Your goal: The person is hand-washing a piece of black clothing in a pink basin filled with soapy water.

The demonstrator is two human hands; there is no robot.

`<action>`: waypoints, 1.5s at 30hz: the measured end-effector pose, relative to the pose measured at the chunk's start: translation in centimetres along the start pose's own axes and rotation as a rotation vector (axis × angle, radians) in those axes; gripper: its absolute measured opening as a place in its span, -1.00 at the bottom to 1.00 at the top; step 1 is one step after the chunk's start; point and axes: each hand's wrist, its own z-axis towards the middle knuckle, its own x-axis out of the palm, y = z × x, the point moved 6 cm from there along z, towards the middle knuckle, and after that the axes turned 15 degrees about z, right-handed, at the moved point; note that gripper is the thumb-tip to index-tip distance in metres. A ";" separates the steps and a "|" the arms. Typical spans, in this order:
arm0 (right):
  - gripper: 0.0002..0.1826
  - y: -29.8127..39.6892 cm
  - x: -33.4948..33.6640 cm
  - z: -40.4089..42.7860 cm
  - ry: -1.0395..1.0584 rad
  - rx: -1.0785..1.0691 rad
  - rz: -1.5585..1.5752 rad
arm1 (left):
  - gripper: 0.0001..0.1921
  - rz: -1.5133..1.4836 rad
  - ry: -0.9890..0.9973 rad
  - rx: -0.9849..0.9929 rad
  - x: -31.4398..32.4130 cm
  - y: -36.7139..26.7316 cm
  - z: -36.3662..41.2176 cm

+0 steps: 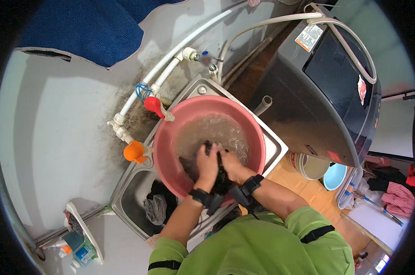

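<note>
A pink plastic basin (166, 172) rests on a stainless steel double sink (277, 150), filled with cloudy, bubbly water (224, 125). Over that water my left hand (207, 163) and my right hand (232, 165) are close together, gripping a dark wet cloth (221, 177) between them. Part of the cloth hangs down toward the basin's near wall, and another dark portion (186, 166) lies in the water to the left. Some of my fingertips are blurred. Both wrists wear black straps with small boxes.
Red-handled (153, 105) and orange-handled (134, 151) taps project from the wall pipe. Dark and grey clothes (156, 209) lie in the left sink bowl. A black washing machine (307, 92) stands at right, near a bucket (312, 166) and a blue basin (335, 176). Bottles (83, 252) sit on a lower-left shelf.
</note>
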 end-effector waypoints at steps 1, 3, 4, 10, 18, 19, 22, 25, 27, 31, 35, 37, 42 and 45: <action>-0.32 -0.8 0.4 0.8 -0.038 0.007 0.002 | -0.66 -0.065 0.030 -0.087 -0.2 1.1 0.8; -0.32 -0.6 0.7 0.6 0.056 0.001 0.034 | -0.61 0.063 0.020 -0.059 -0.3 1.2 1.1; -0.33 -0.7 0.3 1.6 0.082 0.000 0.097 | -0.59 0.062 -0.022 -0.021 -0.7 -0.3 -0.1; -0.28 -1.1 -0.9 1.9 -0.039 -0.022 0.074 | -0.56 0.104 0.050 0.073 -0.7 -2.6 -1.9; -0.41 6.4 -0.8 -0.6 0.101 -0.660 -0.593 | -0.47 0.397 -0.103 0.053 -6.3 2.5 4.9; -0.41 6.4 -0.7 -1.0 0.100 -0.657 -0.592 | -0.44 0.523 -0.132 0.109 -6.4 1.9 4.2; -0.35 5.7 0.2 -3.2 -0.017 -0.643 -1.097 | -0.32 0.818 -0.032 0.251 -5.4 -0.9 2.4; -0.29 3.8 1.2 -2.8 -0.014 -0.703 -1.390 | -0.26 0.951 0.200 0.368 -3.1 -1.7 2.0; -0.32 3.3 1.4 -1.3 0.047 -0.624 -1.436 | -0.26 1.021 0.364 0.411 -1.6 -1.0 2.1; -0.30 2.8 2.0 0.5 0.129 -0.515 -1.529 | -0.29 1.047 0.366 0.416 0.0 1.7 3.6; -0.29 2.3 2.4 1.8 0.127 -0.476 -1.657 | -0.34 1.097 0.365 0.363 1.6 3.8 4.5; -0.29 2.2 2.2 2.0 0.119 -0.461 -1.705 | -0.39 1.066 0.304 0.425 1.6 3.3 4.6; -0.35 5.2 -0.6 0.0 0.012 -0.757 -0.866 | -0.36 0.694 0.158 0.259 -2.1 0.8 5.4; -0.34 2.5 -4.5 1.5 -0.291 -0.332 -0.296 | -0.32 0.567 -0.111 -0.095 -3.4 -1.2 5.1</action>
